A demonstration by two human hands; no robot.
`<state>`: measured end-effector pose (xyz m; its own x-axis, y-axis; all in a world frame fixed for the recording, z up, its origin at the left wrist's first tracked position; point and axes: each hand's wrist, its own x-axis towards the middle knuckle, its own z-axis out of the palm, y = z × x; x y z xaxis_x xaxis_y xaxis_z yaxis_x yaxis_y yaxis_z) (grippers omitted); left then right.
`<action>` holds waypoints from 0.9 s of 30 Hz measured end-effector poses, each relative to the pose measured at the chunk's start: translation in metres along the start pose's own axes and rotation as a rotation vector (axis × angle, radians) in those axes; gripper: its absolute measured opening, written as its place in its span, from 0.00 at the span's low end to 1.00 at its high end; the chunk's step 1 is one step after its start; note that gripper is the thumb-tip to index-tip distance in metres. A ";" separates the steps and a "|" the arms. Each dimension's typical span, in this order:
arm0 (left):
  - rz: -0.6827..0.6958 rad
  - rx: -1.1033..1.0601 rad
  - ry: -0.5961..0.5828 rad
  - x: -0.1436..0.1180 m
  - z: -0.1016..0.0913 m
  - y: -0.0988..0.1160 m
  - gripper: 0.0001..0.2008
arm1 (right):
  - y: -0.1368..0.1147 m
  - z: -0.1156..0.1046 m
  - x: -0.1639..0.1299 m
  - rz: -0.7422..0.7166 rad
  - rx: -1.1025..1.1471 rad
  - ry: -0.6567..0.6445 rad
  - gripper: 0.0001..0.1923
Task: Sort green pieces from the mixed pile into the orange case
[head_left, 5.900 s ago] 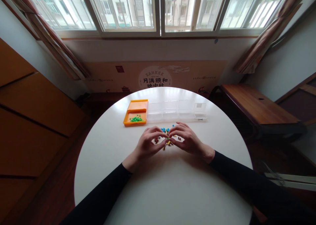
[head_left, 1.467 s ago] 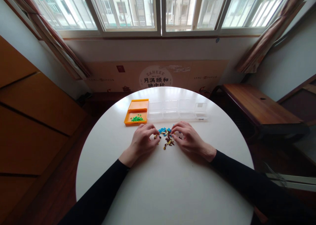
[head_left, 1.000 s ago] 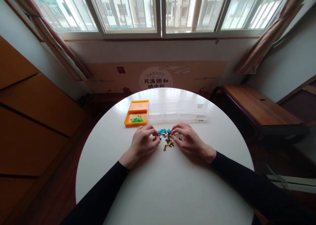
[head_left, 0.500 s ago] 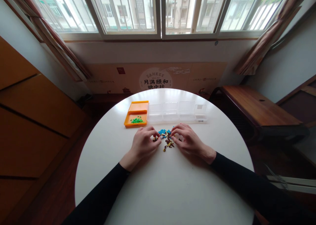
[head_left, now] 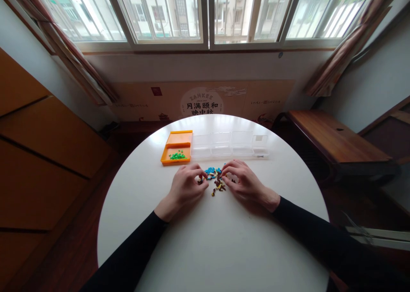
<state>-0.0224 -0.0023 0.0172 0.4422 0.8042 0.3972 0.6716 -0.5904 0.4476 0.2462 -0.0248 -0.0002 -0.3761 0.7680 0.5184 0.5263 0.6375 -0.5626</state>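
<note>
Small mixed pieces, blue, yellow, white and brown, lie in a loose pile on the white round table (head_left: 205,240). Blue pieces (head_left: 212,170) are at the far side of the pile and brown ones (head_left: 219,185) nearer me. My left hand (head_left: 189,184) rests at the pile's left edge, thumb and forefinger curled together in a pinch. At the right edge, my right hand (head_left: 244,182) has its fingers curled the same way, fingertips at the pieces. Whatever either hand pinches is too small to make out.
Beyond my left hand an orange box (head_left: 164,160) stands with its lid raised, green pieces (head_left: 178,156) inside. Beside it is a row of clear plastic boxes (head_left: 221,151) with raised lids. A wooden bench (head_left: 336,140) stands right of the table, under a window.
Both hands stay at the pile in nearly the same pose. My left fingertips have shifted very slightly; the boxes have not moved.
</note>
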 end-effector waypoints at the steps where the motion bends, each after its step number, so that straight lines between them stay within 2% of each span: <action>1: 0.011 -0.001 -0.004 0.000 -0.001 0.000 0.05 | 0.001 0.000 0.000 0.000 -0.004 0.002 0.04; 5: 0.047 0.006 -0.005 0.000 -0.003 0.003 0.04 | 0.001 0.000 -0.001 -0.001 -0.007 0.000 0.04; 10: 0.016 0.005 0.006 0.001 -0.002 0.005 0.05 | -0.001 -0.001 0.000 0.007 -0.003 -0.006 0.04; 16: 0.047 -0.001 -0.002 0.000 0.001 -0.004 0.05 | -0.001 -0.002 0.001 -0.006 0.000 -0.008 0.04; 21: 0.056 -0.246 -0.022 0.001 0.002 -0.002 0.07 | -0.003 -0.002 0.001 -0.021 0.009 0.009 0.04; 24: 0.012 -0.461 -0.040 0.001 0.007 0.004 0.11 | -0.004 -0.003 0.001 -0.060 0.027 0.044 0.04; 27: -0.040 -0.567 -0.070 0.000 0.014 0.010 0.13 | -0.005 -0.003 0.000 -0.116 0.034 0.055 0.04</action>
<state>-0.0077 -0.0071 0.0107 0.4740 0.8181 0.3257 0.2734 -0.4883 0.8287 0.2457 -0.0282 0.0050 -0.3899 0.6851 0.6153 0.4552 0.7242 -0.5180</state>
